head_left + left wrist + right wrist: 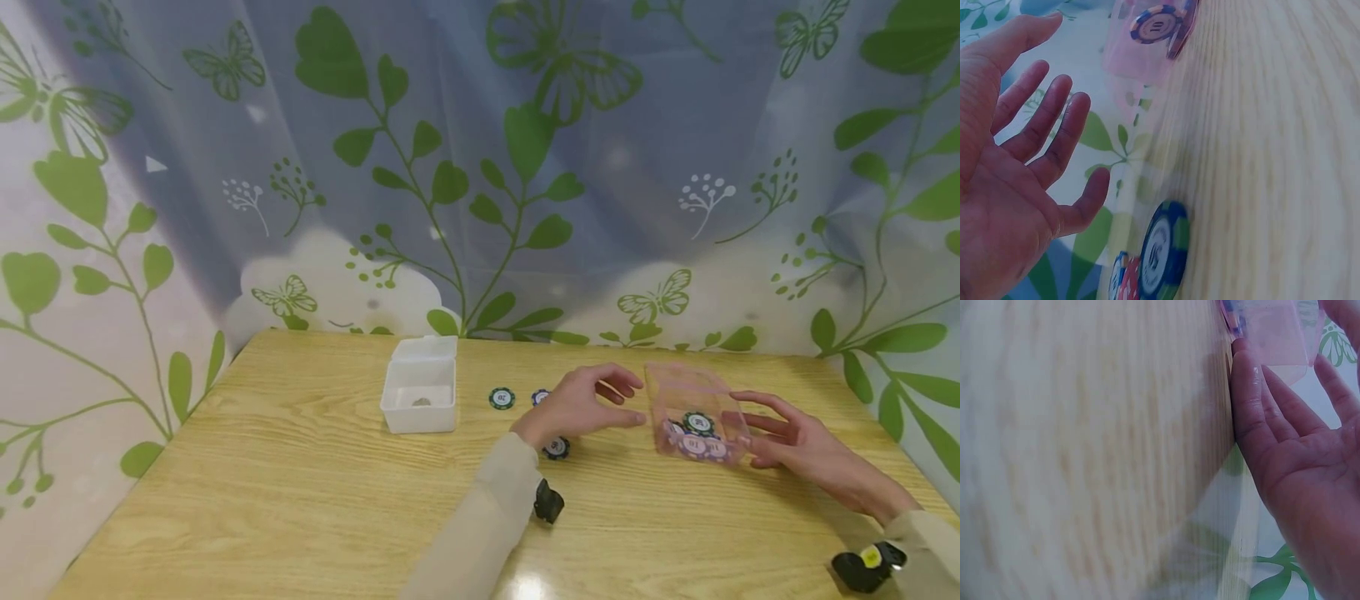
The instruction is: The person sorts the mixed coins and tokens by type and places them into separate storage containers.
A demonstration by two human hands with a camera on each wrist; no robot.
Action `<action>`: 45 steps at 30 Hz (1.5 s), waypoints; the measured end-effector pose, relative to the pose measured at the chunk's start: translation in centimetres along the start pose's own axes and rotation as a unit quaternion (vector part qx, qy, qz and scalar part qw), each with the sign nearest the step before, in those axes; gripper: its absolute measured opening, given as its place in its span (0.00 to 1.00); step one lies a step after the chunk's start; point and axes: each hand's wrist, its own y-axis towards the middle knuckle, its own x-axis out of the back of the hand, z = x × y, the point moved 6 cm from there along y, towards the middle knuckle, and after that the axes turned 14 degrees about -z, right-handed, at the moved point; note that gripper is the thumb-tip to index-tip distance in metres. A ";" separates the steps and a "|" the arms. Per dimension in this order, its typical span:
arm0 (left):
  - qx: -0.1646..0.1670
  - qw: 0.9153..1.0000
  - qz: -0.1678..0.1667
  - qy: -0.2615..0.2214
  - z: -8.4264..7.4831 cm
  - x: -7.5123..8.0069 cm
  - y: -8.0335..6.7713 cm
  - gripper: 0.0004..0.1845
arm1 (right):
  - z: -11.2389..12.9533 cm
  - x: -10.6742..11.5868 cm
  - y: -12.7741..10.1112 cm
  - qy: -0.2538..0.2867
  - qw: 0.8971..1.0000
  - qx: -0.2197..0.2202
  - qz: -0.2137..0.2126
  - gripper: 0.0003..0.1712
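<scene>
A clear pink box (693, 408) stands on the wooden worktop (300, 483), right of centre, with several poker chips (696, 435) lying inside it. The right hand (795, 442) rests just beside the box's right wall, its fingers (1285, 412) straight and released; from the right wrist view the little-finger edge lies on the worktop and the fingertips reach the box. The left hand (581, 404) hovers just left of the box, fingers (1047, 125) spread and relaxed, grasping nothing. Whether it touches the box I cannot tell.

Loose chips lie on the worktop near the left hand: a green chip (502, 398), a blue chip (540, 397) partly hidden behind the hand, and a dark chip (557, 448) below the wrist. A white box (420, 387) with its lid tipped back stands further left, well apart from both hands.
</scene>
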 end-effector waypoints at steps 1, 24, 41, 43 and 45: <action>-0.002 1.000 0.002 0.001 0.1 0.2 0.0 0.21 | 0.0 0.0 0.0 -0.002 1.000 -0.001 -0.002 0.33; 0.007 0.999 0.021 0.046 1.5 4.1 -1.8 0.26 | 0.1 -0.1 -0.1 -0.017 1.000 -0.003 -0.003 0.34; 0.016 0.996 -0.002 0.085 2.6 6.6 -2.1 0.26 | 0.2 -0.2 0.0 -0.002 1.000 0.008 0.004 0.35; 0.019 0.995 -0.005 0.097 2.7 6.8 -2.1 0.26 | 0.2 -0.3 -0.1 -0.003 1.000 0.007 0.004 0.35; 0.023 0.993 -0.010 0.113 3.0 6.9 -2.1 0.26 | 0.2 -0.3 -0.1 -0.002 1.000 0.009 0.005 0.36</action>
